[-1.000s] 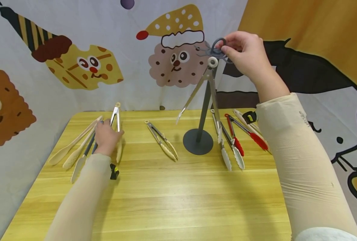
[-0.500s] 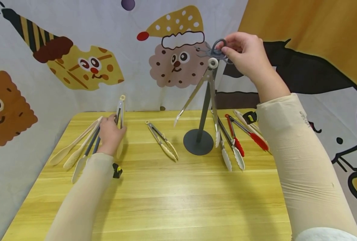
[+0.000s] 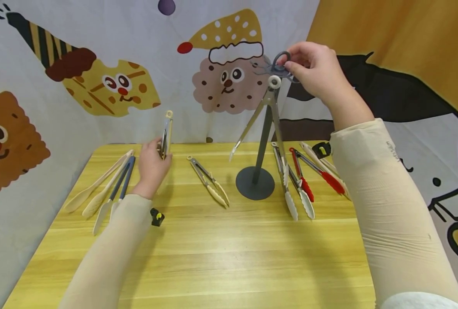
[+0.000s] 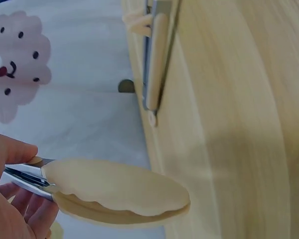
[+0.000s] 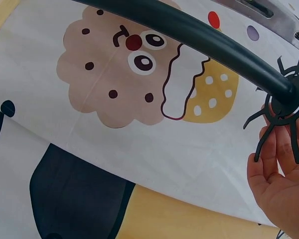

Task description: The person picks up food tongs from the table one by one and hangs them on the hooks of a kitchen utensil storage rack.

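My left hand [image 3: 152, 165] grips a pair of metal tongs [image 3: 166, 133] by the arms, pull ring upward, above the table's left side. In the left wrist view their cream scalloped tips [image 4: 119, 189] lie nearly together, close to the table edge. My right hand [image 3: 315, 66] pinches the loop [image 3: 274, 62] on top of a dark grey utensil stand [image 3: 263, 141]. Hooks [image 5: 261, 142] spread from the stand's top, seen from below in the right wrist view. White-tipped tongs [image 3: 277, 120] hang there by their ring, arms spread apart.
Cream-tipped tongs [image 3: 209, 182] lie left of the stand's round base [image 3: 254, 191]. To the right lie white-tipped tongs [image 3: 307, 206], red-tipped tongs [image 3: 331, 181] and a cream utensil [image 3: 317, 156]. At left are blue-handled tongs [image 3: 117, 184] and cream tongs [image 3: 97, 186]. A printed cloth [image 3: 175, 86] hangs behind.
My left hand has lifted the cream-tipped tongs up and to the right, away from the blue-handled tongs. My right hand stays at the stand's loop, and the hanging tongs sway slightly.
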The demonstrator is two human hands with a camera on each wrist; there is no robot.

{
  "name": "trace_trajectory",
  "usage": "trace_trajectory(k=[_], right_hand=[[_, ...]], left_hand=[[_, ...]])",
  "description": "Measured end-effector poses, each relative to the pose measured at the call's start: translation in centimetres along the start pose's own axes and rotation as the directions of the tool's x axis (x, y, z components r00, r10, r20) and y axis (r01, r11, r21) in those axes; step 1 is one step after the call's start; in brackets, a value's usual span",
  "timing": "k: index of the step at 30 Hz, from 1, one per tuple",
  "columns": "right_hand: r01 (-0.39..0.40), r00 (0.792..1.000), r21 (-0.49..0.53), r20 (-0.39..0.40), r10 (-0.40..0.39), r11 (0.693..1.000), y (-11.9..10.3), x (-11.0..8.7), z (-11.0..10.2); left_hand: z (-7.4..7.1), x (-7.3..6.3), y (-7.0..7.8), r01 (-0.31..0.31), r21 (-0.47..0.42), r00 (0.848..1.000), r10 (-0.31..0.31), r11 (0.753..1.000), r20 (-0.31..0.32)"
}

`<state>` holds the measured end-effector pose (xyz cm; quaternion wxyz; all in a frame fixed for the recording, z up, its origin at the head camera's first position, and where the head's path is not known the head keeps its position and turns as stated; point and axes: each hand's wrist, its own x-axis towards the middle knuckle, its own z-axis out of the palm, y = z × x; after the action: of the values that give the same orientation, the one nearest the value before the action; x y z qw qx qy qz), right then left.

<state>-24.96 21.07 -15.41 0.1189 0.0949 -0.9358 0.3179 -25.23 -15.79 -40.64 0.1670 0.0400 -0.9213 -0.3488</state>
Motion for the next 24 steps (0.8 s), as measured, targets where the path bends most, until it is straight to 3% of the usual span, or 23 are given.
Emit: trace_trajectory(k=[18,24], right_hand=[[0.008,1.000,0.058,-0.010,-0.008,0.998,0.5,0.3,0.2],[0.011,1.000,0.073,-0.012,-0.010,0.997,0.5,0.4,0.3]], left_hand=[[0.3,-0.7,4.2,-0.104,-0.137,0.995,0.104,0.985,-0.006],[0.4,-0.8,5.5,-0.187,-0.174,0.982,0.183,0.967,-0.043]])
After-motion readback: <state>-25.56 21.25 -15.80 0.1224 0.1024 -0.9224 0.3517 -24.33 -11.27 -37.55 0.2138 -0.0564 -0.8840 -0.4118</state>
